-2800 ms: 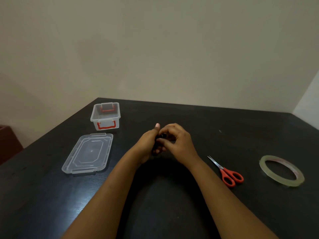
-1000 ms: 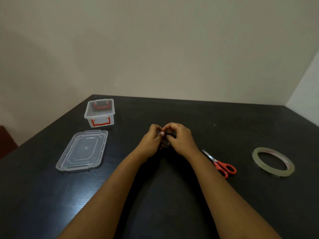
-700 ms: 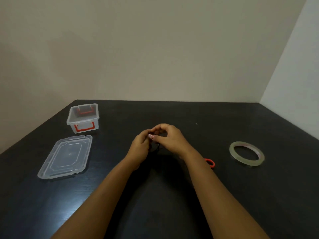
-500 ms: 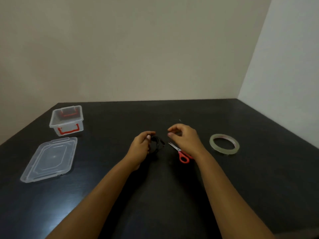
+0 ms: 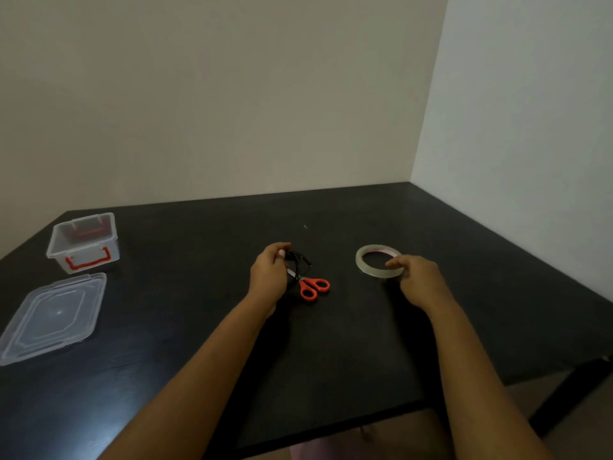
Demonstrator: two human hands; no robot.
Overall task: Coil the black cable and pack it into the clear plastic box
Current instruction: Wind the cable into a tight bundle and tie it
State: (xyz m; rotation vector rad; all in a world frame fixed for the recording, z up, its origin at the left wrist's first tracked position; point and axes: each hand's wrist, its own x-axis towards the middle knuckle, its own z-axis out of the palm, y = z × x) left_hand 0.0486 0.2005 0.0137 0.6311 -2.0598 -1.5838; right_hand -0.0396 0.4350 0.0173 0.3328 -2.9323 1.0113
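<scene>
My left hand (image 5: 270, 277) pinches the coiled black cable (image 5: 298, 265) above the black table (image 5: 331, 353), which fills a pale-walled corner. My right hand (image 5: 416, 282), fingers loosely curled, touches the tape roll (image 5: 378, 264). The open clear plastic box (image 5: 83, 242) sits far left, its lid (image 5: 53, 315) beside it.

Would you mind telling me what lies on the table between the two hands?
In the head view, the red-handled scissors lie between the left hand and right hand.

L hand (image 5: 269, 277) clenched, R hand (image 5: 418, 281) loose
</scene>
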